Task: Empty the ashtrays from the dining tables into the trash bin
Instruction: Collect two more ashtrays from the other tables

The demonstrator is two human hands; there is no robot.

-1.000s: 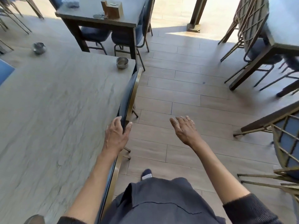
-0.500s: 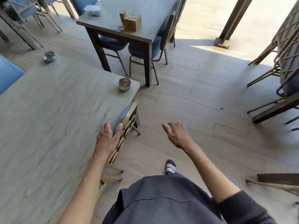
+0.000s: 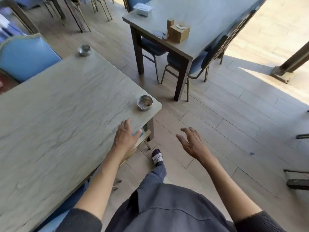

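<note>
Hands both empty. My left hand (image 3: 126,137) lies flat with straight fingers over the edge of the near table (image 3: 55,118), thumb down by the top rail of the chair (image 3: 142,138) tucked under it. I judge it is steadying me past the corner, not grasping. My right hand (image 3: 192,142) hangs in the air over the floor, fingers spread and relaxed, touching nothing.

Nearest ashtray (image 3: 144,102) is a small metal bowl at the near table's right corner, just ahead of the left hand and not touched. There is brownish residue inside, so it is not yet emptied. Second ashtray (image 3: 84,50) sits on the far corner of the same table, well apart from both hands.

Far table (image 3: 209,22) carries a wooden box (image 3: 179,33), a napkin holder (image 3: 143,9) and what looks like a flat dish by the box; too blurred to call it an ashtray. No trash bin in view.

Versus half a second ago: the left hand has come off the chair back and moved forward onto the table edge, closer to the near ashtray. The view has advanced, with the corner and far table nearer. The right hand stays unladen and open. My judgement: pickup of the near ashtray is next, and carrying it level matters.
</note>
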